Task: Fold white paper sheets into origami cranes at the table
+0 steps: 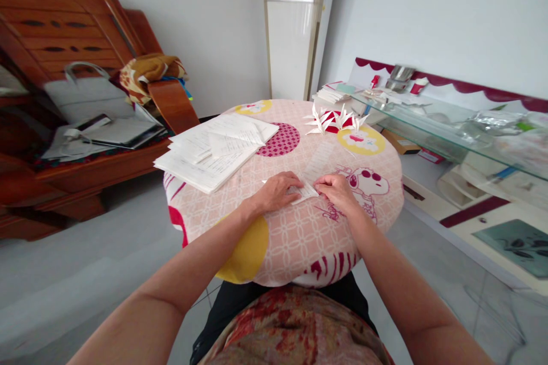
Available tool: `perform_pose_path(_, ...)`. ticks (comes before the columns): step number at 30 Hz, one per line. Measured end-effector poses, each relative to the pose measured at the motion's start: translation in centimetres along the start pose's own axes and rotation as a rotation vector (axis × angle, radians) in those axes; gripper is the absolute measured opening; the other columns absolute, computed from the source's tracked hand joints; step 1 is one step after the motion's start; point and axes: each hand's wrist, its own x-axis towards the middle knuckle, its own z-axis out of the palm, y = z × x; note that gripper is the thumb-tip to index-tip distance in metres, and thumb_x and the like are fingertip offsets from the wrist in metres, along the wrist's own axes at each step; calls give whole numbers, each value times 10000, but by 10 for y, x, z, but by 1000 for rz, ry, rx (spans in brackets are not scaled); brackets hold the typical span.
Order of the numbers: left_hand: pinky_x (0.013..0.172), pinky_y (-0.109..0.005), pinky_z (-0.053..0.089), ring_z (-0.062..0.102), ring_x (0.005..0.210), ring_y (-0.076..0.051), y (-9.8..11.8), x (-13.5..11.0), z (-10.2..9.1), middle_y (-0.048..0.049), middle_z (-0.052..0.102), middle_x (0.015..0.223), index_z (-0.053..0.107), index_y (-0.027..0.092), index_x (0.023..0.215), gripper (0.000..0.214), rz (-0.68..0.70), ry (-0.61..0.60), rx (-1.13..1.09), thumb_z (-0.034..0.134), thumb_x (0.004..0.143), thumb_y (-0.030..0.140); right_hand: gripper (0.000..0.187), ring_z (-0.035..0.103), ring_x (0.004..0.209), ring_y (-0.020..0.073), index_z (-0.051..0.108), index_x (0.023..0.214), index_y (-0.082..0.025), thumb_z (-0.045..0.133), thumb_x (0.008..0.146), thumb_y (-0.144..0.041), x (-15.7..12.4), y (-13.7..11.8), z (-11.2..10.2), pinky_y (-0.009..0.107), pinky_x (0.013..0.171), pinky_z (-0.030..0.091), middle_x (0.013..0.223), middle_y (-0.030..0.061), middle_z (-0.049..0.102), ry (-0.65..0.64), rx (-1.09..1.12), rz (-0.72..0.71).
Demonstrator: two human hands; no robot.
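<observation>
A small folded sheet of paper (307, 193) with faint writing lies on the round, cloth-covered table (291, 234) in front of me. My left hand (279, 191) rests over its left part, fingers together and holding it against the cloth. At its right corner, my right hand (337, 191) pinches the paper between thumb and fingertips. Just beyond my hands is a pale strip of paper (319, 159). Several folded white paper cranes (321, 121) stand near the table's far right edge. To the left lies a stack of written sheets (209, 154), loosely spread.
Right of the table runs a glass-topped cabinet (454, 142) with cups, papers and plastic bags on it. A wooden bench (64, 40) at left holds a grey bag (81, 97) and folded cloth (152, 71). A tall white air conditioner (291, 40) stands behind.
</observation>
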Motion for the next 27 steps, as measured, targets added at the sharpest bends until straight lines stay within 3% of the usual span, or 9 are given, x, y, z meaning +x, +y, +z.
perform_pose_path(2,821,-300,526,660,831,-170,8,8,4,-77,694,1042,747,179,1069,239,-62,3,-1,642,870,260,169,515,465,104,725,780,-149,606,726,-256,0,1,0,216,454,378,607,9,646,1,43,8)
perform_pose_path(4,788,-290,522,642,762,-155,14,14,7,-67,688,997,740,178,1082,258,-98,8,31,660,866,295,178,519,465,99,729,805,-147,603,736,-252,1,2,0,211,452,392,638,16,662,3,71,17)
perform_pose_path(11,821,-323,510,673,929,-233,31,18,10,-70,681,1099,714,207,1139,319,-165,-22,170,689,853,347,166,532,470,95,739,806,-148,595,759,-216,1,1,0,207,465,410,665,23,683,3,70,23)
perform_pose_path(17,758,-310,497,670,867,-227,34,23,14,-66,695,985,692,192,996,270,-254,-15,271,682,837,411,174,544,481,93,743,819,-142,586,752,-179,2,0,0,201,476,404,668,26,690,8,62,25)
perform_pose_path(27,725,-297,475,648,796,-198,27,30,12,-59,708,893,716,181,883,282,-362,-33,163,651,845,453,157,552,482,95,742,788,-145,594,747,-178,3,3,0,201,469,393,651,22,687,3,80,10)
